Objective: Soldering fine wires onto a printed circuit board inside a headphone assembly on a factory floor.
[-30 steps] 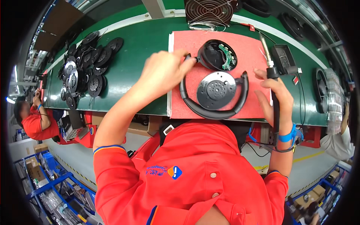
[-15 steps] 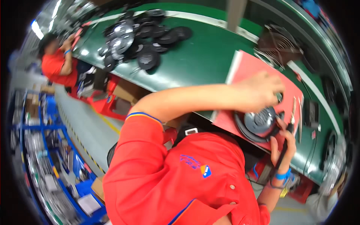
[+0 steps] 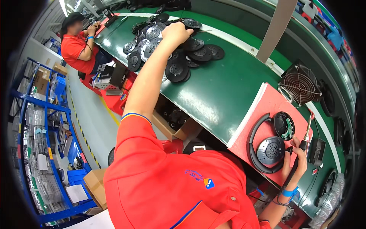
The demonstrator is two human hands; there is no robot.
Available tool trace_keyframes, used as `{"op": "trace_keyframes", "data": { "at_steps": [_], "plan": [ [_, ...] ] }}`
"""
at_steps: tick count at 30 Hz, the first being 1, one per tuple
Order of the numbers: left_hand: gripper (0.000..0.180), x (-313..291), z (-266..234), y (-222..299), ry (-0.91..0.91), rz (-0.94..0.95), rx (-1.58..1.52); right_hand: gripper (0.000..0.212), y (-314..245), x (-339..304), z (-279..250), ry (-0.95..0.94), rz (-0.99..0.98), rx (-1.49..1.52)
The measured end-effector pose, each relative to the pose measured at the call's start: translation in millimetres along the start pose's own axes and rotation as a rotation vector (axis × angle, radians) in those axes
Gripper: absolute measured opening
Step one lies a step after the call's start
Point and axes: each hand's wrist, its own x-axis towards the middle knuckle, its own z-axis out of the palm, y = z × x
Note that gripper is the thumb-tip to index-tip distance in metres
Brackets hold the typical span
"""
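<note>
My left hand (image 3: 177, 35) is stretched out over a heap of black round speaker plates (image 3: 177, 71) at the far left of the bench. Its thumb sticks out to the side and its other fingers are partly hidden; I see nothing held. My right hand (image 3: 299, 160) is closed on a soldering iron (image 3: 304, 145), whose metal end points up and away. Beside that hand, a black headphone headband (image 3: 251, 141) lies on a pink mat (image 3: 244, 126). One ear cup (image 3: 270, 150) has a perforated plate on it; the other, an open cup (image 3: 284, 125), shows a green circuit board and wires.
A fan with a wire guard (image 3: 299, 88) stands behind the mat. A small black box (image 3: 317, 151) is at its right. A grey post (image 3: 276, 30) rises at the back. Another person in red (image 3: 78, 47) sits at the far left; blue shelving (image 3: 45, 103) stands behind.
My left hand has moved from the headphones to the heap of plates at the far left. My right hand still holds the soldering iron. The view has shifted.
</note>
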Motion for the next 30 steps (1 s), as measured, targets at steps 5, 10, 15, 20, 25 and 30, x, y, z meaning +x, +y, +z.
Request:
{"op": "trace_keyframes", "data": {
  "at_steps": [5, 10, 15, 20, 25, 30],
  "plan": [
    [0.047, 5, 10, 24, -0.125, -0.038, 0.079, 0.029, -9, 22, 7, -0.004, -0.086, -0.020],
    [0.028, 6, 25, 12, -0.010, 0.099, -0.191, 0.027, -7, 25, 12, 0.016, -0.083, -0.013],
    [0.020, -22, 9, 30, 0.136, 0.380, -0.419, 0.027, -5, 23, 10, 0.033, -0.042, -0.004],
    [0.021, -55, -12, 57, -0.019, 0.441, -0.678, 0.027, -3, 20, 6, 0.017, -0.084, -0.044],
    [0.015, -106, -34, 94, -0.045, 0.788, -0.480, 0.028, -3, 24, 6, 0.038, -0.102, 0.011],
    [0.013, -141, -21, 111, -0.310, 0.895, -0.468, 0.027, -6, 22, 4, 0.055, -0.123, 0.020]
  ]
}}
